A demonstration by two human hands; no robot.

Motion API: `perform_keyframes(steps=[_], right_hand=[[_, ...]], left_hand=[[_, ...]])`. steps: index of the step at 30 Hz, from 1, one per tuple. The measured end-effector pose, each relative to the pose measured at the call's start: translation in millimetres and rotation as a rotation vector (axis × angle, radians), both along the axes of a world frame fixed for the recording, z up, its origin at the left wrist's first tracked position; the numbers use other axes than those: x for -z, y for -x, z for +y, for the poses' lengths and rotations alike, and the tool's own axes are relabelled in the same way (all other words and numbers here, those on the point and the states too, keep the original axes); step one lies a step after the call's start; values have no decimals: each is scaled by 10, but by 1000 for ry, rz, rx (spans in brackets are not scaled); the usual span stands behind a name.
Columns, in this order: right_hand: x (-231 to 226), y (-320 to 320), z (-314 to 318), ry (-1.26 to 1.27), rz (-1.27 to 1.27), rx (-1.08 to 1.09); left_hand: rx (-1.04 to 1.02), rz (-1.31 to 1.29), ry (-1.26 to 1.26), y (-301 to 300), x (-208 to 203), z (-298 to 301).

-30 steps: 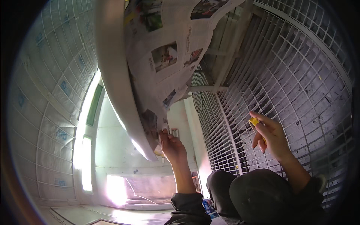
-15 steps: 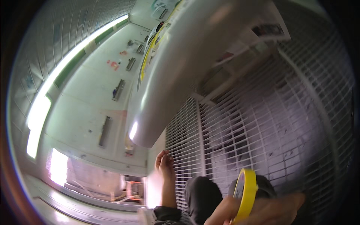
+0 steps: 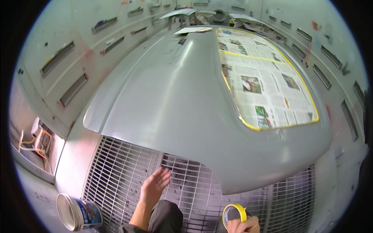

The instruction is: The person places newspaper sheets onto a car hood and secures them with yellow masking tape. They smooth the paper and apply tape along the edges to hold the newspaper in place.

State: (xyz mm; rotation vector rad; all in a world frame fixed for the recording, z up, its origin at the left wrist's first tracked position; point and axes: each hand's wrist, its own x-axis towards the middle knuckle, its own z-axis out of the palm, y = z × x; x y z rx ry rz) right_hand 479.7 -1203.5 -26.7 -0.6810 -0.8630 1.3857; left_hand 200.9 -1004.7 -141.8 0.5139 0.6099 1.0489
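Note:
A large, smooth grey vehicle body panel [image 3: 155,97] fills the middle of the view. Its window opening is covered with newspaper [image 3: 278,87], edged and crossed by yellow masking tape [image 3: 253,127]. Below the panel's near edge, my left hand [image 3: 152,189] is raised with its fingers stretched out, apart from the panel and holding nothing. At the bottom, right of centre, my right hand [image 3: 244,225] grips a yellow roll of masking tape [image 3: 243,213]. The roll stands on edge with its hollow core facing left, and my fingers partly cover its lower part.
Underfoot lies a metal floor grating [image 3: 120,163]. A plastic bucket [image 3: 86,213] stands tilted in the view at lower left. Pale walls with metal slots [image 3: 57,59] surround the panel. More light-coloured parts [image 3: 178,14] sit at the back, and a folded paper [image 3: 193,30] lies on the panel.
My view has swung from the panel's side edge to its broad upper surface. My left hand's fingers have straightened out. The tape roll stays in my right hand, now lower in view.

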Motion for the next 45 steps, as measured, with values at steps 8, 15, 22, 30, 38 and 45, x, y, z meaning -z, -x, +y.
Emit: perform_keyframes(steps=[8,15,22,30,38,45], right_hand=[[-1722,580,821,456,-167,16],[-3203,1064,1849,597,-299,26],[-3464,711,3449,565,-936,55],[-2402,-726,6891,314,-1708,325],[-1599,-1757,8843,-45,-2579,530],[-1411,-1964,9401,-55,-2756,514]], left_hand=[[5,-472,166,-272,-1030,508],[-7,-154,600,-428,-1819,292],[53,-3,751,-66,-1688,733],[299,231,731,636,-1835,1248],[403,377,846,634,-1820,1090],[343,474,901,844,-1896,933]])
